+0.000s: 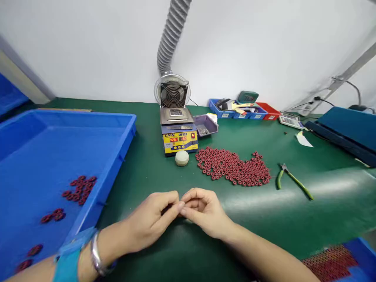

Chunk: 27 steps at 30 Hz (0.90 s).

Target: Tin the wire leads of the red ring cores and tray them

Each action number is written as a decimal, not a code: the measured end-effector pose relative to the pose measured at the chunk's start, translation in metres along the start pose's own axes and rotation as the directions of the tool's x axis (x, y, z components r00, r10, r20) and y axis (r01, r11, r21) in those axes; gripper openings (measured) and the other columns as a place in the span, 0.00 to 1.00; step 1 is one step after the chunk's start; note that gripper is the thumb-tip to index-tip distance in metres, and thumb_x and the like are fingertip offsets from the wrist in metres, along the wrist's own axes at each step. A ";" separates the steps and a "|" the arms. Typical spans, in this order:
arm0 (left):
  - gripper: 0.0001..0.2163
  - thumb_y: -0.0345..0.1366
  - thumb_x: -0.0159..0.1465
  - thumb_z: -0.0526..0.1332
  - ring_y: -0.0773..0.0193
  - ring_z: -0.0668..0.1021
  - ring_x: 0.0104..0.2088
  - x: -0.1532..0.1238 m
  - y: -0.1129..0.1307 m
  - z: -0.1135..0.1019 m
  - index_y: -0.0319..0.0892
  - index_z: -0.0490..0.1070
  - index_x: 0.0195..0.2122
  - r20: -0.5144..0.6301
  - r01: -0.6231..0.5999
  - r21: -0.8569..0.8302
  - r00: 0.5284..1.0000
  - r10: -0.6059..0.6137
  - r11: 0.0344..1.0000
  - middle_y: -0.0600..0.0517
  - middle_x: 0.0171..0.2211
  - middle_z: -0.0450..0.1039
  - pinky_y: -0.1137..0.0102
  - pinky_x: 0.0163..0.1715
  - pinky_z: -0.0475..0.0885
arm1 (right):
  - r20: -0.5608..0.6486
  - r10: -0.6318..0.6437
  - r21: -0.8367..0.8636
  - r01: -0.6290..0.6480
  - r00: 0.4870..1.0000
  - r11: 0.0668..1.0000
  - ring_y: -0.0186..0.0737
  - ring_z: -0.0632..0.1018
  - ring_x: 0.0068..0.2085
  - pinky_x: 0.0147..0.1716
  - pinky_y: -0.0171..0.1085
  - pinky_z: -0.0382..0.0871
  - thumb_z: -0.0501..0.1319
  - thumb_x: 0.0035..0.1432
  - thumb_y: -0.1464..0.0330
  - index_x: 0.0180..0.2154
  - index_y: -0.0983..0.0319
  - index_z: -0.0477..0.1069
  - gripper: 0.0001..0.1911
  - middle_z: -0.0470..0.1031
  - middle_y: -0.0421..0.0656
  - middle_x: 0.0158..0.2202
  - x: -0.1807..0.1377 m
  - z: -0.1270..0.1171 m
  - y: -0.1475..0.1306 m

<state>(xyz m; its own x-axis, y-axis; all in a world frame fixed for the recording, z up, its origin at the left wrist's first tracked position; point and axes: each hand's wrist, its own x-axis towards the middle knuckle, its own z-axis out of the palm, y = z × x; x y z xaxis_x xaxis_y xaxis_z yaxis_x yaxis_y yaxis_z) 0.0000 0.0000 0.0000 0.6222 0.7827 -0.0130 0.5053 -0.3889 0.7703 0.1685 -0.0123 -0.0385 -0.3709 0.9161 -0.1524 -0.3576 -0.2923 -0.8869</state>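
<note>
My left hand [154, 217] and my right hand [205, 213] meet above the green work mat, fingertips pinched together. Whatever lies between the fingertips is hidden or too small to make out. Beyond my right hand spreads a heap of small dark-red ring-shaped parts [232, 166]. More such rings [79, 190] lie in the large blue tray [117, 156] to the left of my left hand. A small round whitish tub [181, 158] stands past my fingers.
A yellow and blue solder pot [179, 141] with a fan and grey duct [173, 37] stands at the back. Beside it is a purple scoop tray [207, 124]. Green-handled cutters [293, 180] lie to the right. A blue bin [362, 250] of ring parts is at lower right.
</note>
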 end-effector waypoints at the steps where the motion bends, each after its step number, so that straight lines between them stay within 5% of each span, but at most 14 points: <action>1: 0.15 0.36 0.68 0.46 0.70 0.60 0.21 -0.002 0.000 0.001 0.42 0.55 0.23 0.009 -0.023 0.030 1.000 0.022 0.999 0.59 0.20 0.55 0.73 0.22 0.55 | 0.019 0.012 0.009 -0.013 1.000 1.000 0.24 0.76 0.26 0.26 0.23 0.67 0.70 0.44 0.71 0.30 0.66 0.70 0.11 0.76 0.37 0.24 -0.002 0.001 -0.001; 5: 0.14 0.33 0.67 0.47 0.70 0.61 0.20 -0.010 0.002 0.001 0.42 0.56 0.22 -0.145 -0.098 0.031 0.984 0.101 0.995 0.59 0.20 0.56 0.72 0.22 0.56 | 0.029 0.008 0.013 -0.009 1.000 1.000 0.28 0.78 0.26 0.24 0.25 0.67 0.70 0.44 0.70 0.30 0.66 0.70 0.12 0.76 0.38 0.24 -0.008 0.002 -0.006; 9: 0.14 0.33 0.68 0.47 0.69 0.65 0.22 -0.017 0.004 -0.003 0.43 0.59 0.24 -0.503 -0.150 -0.124 0.862 0.068 0.981 0.58 0.20 0.59 0.72 0.25 0.60 | -0.029 -0.060 -0.036 0.059 0.998 0.998 0.30 0.78 0.27 0.21 0.24 0.65 0.70 0.43 0.69 0.29 0.64 0.70 0.12 0.75 0.38 0.25 -0.012 -0.001 -0.009; 11: 0.15 0.35 0.68 0.48 0.68 0.66 0.22 -0.016 0.003 -0.006 0.43 0.60 0.23 -0.573 -0.118 -0.200 0.819 -0.019 0.973 0.58 0.20 0.60 0.71 0.25 0.61 | -0.038 -0.101 -0.066 0.099 0.994 0.993 0.31 0.78 0.28 0.23 0.26 0.66 0.70 0.43 0.70 0.29 0.64 0.70 0.11 0.75 0.38 0.26 -0.012 -0.004 -0.011; 19: 0.12 0.44 0.66 0.51 0.68 0.68 0.22 -0.003 -0.005 -0.007 0.44 0.66 0.30 -0.454 0.042 -0.401 0.858 -0.239 0.915 0.58 0.22 0.64 0.73 0.23 0.65 | 0.030 -0.383 -0.388 0.364 0.923 0.847 0.31 0.75 0.30 0.32 0.33 0.70 0.66 0.47 0.69 0.32 0.63 0.71 0.08 0.75 0.40 0.30 0.032 -0.015 -0.053; 24: 0.12 0.45 0.63 0.54 0.69 0.66 0.22 0.002 -0.006 -0.004 0.42 0.64 0.30 -0.317 0.125 -0.357 0.916 -0.245 0.926 0.58 0.22 0.61 0.74 0.23 0.63 | 0.125 -0.549 -0.694 0.469 0.826 0.547 0.33 0.74 0.29 0.32 0.35 0.70 0.63 0.50 0.70 0.33 0.66 0.71 0.07 0.75 0.43 0.29 0.114 -0.022 -0.114; 27: 0.11 0.44 0.62 0.56 0.69 0.63 0.21 0.004 -0.006 -0.003 0.42 0.63 0.31 -0.259 0.120 -0.296 0.945 -0.200 0.948 0.59 0.21 0.59 0.74 0.22 0.61 | 0.195 -0.560 -0.871 0.405 0.805 0.278 0.34 0.74 0.30 0.35 0.36 0.70 0.61 0.50 0.73 0.34 0.69 0.72 0.07 0.75 0.44 0.29 0.166 -0.020 -0.149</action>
<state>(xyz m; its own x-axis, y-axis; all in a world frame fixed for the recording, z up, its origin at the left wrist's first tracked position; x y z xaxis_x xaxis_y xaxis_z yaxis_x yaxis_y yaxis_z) -0.0025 0.0071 -0.0028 0.3319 0.9433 -0.0015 0.3764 -0.1310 0.9172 0.1775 0.1890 0.0590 -0.2658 0.8475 0.4594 0.4966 0.5288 -0.6883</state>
